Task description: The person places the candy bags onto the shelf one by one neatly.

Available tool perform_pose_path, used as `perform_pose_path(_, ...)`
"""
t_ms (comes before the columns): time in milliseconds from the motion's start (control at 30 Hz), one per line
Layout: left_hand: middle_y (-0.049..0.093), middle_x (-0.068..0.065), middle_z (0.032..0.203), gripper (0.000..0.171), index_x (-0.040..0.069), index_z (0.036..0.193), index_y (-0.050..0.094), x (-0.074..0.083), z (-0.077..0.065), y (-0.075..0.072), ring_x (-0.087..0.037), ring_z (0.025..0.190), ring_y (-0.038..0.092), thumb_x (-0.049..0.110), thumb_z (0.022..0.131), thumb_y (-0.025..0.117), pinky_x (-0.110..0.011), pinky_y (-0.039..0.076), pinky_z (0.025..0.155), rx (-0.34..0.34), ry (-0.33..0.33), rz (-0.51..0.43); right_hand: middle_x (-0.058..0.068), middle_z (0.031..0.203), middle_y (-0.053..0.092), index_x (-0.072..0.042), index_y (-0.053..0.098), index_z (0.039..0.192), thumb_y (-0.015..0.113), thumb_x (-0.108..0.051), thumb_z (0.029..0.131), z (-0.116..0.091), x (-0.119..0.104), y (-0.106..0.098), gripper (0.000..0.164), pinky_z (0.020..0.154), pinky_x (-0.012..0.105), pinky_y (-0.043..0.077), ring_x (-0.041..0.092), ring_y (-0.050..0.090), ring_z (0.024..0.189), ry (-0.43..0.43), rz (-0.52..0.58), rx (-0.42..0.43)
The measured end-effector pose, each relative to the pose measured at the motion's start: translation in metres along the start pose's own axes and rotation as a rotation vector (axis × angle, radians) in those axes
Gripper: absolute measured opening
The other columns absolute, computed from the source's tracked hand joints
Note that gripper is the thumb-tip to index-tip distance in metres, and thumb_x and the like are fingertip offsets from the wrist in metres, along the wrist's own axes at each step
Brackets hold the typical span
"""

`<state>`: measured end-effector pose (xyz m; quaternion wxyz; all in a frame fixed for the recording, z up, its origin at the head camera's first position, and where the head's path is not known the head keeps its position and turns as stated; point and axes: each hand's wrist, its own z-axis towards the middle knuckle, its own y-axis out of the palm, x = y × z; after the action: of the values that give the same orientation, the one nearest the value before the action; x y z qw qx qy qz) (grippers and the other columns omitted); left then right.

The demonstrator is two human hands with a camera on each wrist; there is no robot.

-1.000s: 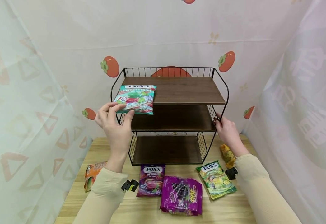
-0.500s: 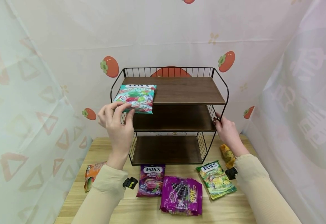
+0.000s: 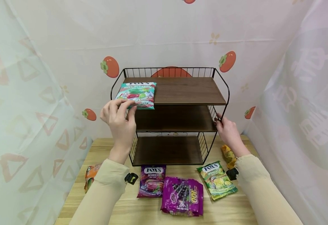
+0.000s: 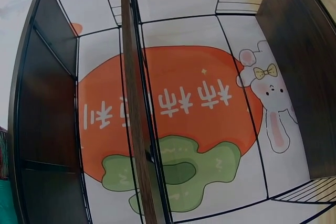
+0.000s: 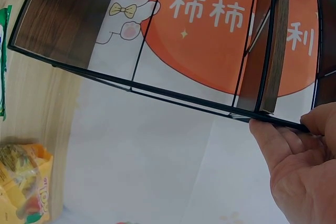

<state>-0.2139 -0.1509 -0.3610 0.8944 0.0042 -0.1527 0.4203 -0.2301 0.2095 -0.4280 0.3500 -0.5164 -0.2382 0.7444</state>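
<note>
Mint candy bag (image 3: pixel 138 94): glossy, crinkled plastic film. Rack frame (image 3: pixel 228 90): smooth metal wire. Shelves (image 3: pixel 189 90): wood-grained boards, slight sheen. Bench (image 3: pixel 223 212): smooth, wood-grained. Sleeves (image 3: pixel 265 190): matt cloth. Backdrop (image 3: pixel 166 31): creased, cloth-like.

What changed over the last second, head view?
The left hand carried the Mint Blossom pack slightly upward in view, still pinching it. Nothing newly gripped or released. Right hand stays on the rack; Berries pack, magenta pack, green pack unmoved.

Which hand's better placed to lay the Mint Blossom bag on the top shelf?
Left, most likely: the left hand pinches the Mint Blossom bag near the left front corner of the top shelf. The right hand grips the right side of the rack, below that shelf.
</note>
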Motion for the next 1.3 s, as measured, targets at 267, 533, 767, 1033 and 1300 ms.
perform_pose_path(267,0.063,-0.015,0.109,0.014,0.005,0.103,0.077,-0.005,0.004,0.003,-0.036,0.111,0.049,0.016,0.097,0.071,-0.057,0.023,0.104,-0.058,0.003,0.045,0.037,0.121,0.064,0.011,0.049,0.144,0.045,-0.006,0.107,0.000,0.000,0.000,0.041,0.071,0.050,0.050,0.050,0.067,0.101,-0.002,0.005,-0.003)
perform_pose_path(533,0.063,-0.016,0.110,0.012,0.005,0.102,0.077,-0.008,0.007,0.006,-0.036,0.111,0.049,0.014,0.098,0.071,-0.058,0.023,0.106,-0.083,0.010,0.078,0.037,0.121,0.064,0.011,0.049,0.144,0.044,-0.006,0.107,0.000,0.001,0.001,0.041,0.072,0.051,0.051,0.050,0.067,0.101,-0.014,0.002,0.004)
perform_pose_path(767,0.064,-0.016,0.110,0.012,0.005,0.102,0.077,-0.010,0.010,0.007,-0.037,0.110,0.050,0.014,0.098,0.071,-0.058,0.026,0.104,-0.092,0.027,0.111,0.037,0.121,0.065,0.011,0.048,0.144,0.044,-0.005,0.107,0.000,0.001,0.001,0.041,0.071,0.050,0.050,0.049,0.068,0.100,-0.020,0.006,0.008)
perform_pose_path(1033,0.066,-0.016,0.109,0.011,0.004,0.100,0.078,-0.013,0.013,0.010,-0.037,0.110,0.052,0.013,0.097,0.072,-0.055,0.031,0.105,-0.112,0.010,0.135,0.037,0.122,0.064,0.011,0.048,0.145,0.045,-0.005,0.107,0.000,0.001,0.001,0.041,0.073,0.053,0.051,0.051,0.067,0.103,-0.017,0.008,0.008)
perform_pose_path(1300,0.067,-0.015,0.111,0.014,0.004,0.102,0.079,-0.015,0.014,0.010,-0.037,0.112,0.054,0.013,0.098,0.070,-0.054,0.031,0.108,-0.148,-0.007,0.140,0.038,0.123,0.063,0.010,0.047,0.146,0.042,-0.008,0.108,0.000,0.002,0.001,0.042,0.073,0.052,0.050,0.051,0.066,0.102,-0.013,0.002,0.000)
